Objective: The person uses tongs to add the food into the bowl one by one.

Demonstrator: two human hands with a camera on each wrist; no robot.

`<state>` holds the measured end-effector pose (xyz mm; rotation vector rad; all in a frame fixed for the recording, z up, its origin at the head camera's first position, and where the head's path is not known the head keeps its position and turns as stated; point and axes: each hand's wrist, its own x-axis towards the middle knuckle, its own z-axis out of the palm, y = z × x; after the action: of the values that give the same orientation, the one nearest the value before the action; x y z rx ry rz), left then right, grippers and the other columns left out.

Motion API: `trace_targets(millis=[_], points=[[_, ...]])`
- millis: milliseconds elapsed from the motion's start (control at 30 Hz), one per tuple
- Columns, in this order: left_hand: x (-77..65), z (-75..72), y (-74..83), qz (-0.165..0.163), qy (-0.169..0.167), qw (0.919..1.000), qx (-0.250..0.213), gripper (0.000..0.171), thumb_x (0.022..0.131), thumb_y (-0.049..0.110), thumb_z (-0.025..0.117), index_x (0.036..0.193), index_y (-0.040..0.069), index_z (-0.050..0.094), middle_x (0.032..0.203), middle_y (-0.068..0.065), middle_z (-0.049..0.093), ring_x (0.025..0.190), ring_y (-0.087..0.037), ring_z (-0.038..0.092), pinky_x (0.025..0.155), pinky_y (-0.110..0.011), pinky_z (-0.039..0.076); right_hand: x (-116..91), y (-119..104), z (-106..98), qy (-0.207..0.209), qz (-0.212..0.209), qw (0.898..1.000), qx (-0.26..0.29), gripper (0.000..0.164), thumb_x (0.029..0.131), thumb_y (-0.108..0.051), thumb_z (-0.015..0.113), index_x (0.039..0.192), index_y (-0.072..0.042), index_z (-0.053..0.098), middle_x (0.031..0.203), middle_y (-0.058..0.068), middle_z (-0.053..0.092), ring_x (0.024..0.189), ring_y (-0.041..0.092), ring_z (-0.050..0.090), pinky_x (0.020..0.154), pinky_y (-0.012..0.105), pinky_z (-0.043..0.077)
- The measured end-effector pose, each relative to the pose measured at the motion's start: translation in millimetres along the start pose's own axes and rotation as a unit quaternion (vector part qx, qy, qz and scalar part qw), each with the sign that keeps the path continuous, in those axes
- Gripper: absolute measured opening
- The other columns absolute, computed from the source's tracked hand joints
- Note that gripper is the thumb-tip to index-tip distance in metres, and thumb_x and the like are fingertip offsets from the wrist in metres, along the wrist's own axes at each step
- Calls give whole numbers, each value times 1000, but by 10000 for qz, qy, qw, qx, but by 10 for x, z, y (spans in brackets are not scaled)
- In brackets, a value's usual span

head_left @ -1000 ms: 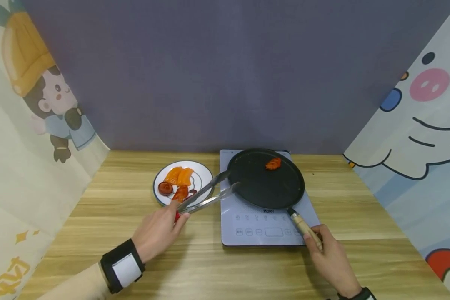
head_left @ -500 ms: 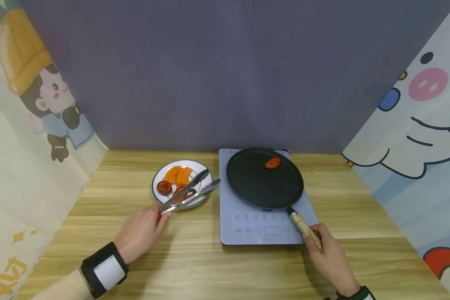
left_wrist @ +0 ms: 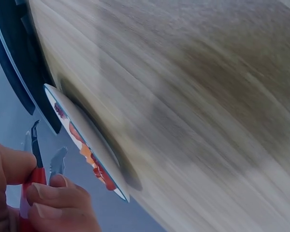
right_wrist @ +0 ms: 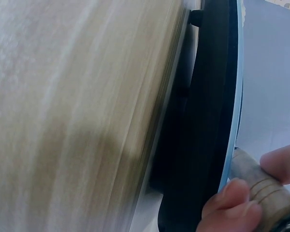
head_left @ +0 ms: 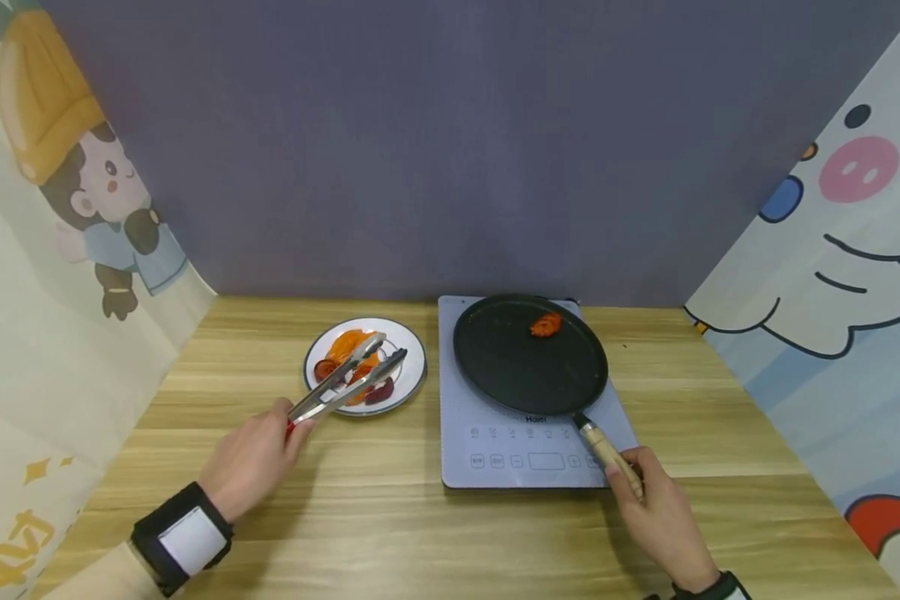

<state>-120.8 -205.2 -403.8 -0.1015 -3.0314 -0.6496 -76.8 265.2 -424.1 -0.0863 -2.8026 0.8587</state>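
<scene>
My left hand (head_left: 251, 454) grips metal tongs (head_left: 363, 382) by their red handle. Their tips stand apart over the white plate (head_left: 414, 367); whether they touch the food cannot be told. On that plate lie orange slices (head_left: 343, 344), a round reddish-brown piece (head_left: 322, 370), a dark red piece (head_left: 380, 392) and a red-orange piece partly behind the tongs. My right hand (head_left: 663, 517) holds the pale wooden handle (head_left: 603, 446) of a flat black frying pan (head_left: 525, 375). One scored red-orange piece of food (head_left: 546, 325) lies near the pan's far side.
Beneath the pan is a white induction cooktop (head_left: 506, 475) with a touch panel facing me. Everything stands on a wood-grain table (head_left: 390, 533). A grey-blue wall (head_left: 450, 167) closes off the back, and printed cartoon sheets (head_left: 870, 333) flank both sides.
My left hand has drawn the tongs leftward and toward me, from the pan's edge to above the plate. The right hand and the pan keep their place.
</scene>
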Motion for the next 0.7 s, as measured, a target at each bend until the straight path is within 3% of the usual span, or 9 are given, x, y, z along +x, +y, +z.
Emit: trace_targets(millis=[700], points=[[50,-16,-176,106,364,9992,101,28,97,27,55,96,-1,51,59,-4,43,44,-16,40,37,-31,33,-3,35,18,130,-147,9998,0,18,94,-20,61,105,-6,55,70,0,47,56,9,40,49,26,31]])
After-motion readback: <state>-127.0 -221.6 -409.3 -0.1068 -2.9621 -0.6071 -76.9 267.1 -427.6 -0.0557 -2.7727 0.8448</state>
